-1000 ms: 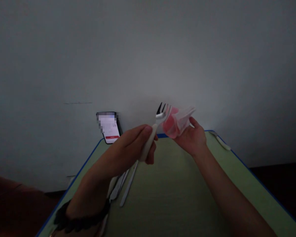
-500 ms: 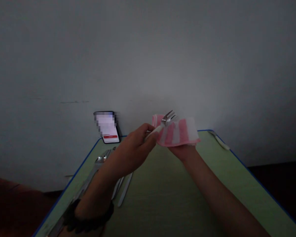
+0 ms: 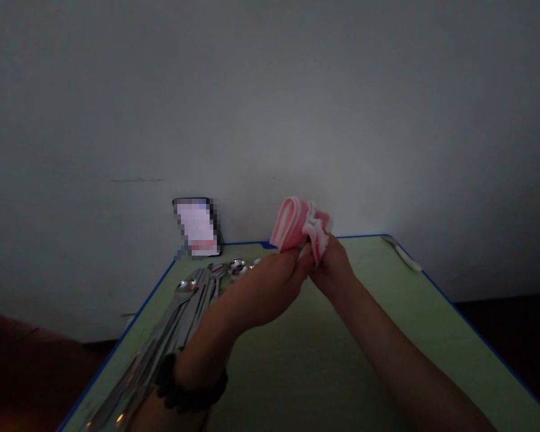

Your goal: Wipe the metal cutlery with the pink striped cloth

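Above the far part of the table, a pink and white striped cloth [image 3: 292, 223] is bunched up between my hands. My right hand [image 3: 335, 264] is closed around the cloth from the right side. My left hand [image 3: 274, 282], with a dark beaded bracelet on its wrist, is closed on the fork's pale handle [image 3: 305, 249], of which only a bit shows. The fork's tines are hidden inside the folds. Both hands are close together, nearly touching.
Several spoons and other metal cutlery [image 3: 184, 306] lie along the left side of the green table [image 3: 297, 372]. A phone [image 3: 198, 228] leans on the wall at the back left. Another pale-handled utensil [image 3: 402, 255] lies at the far right edge.
The cloth, laid flat over my right hand before, is now folded around the fork's head. My left hand has moved right, toward the right hand, uncovering more spoons.
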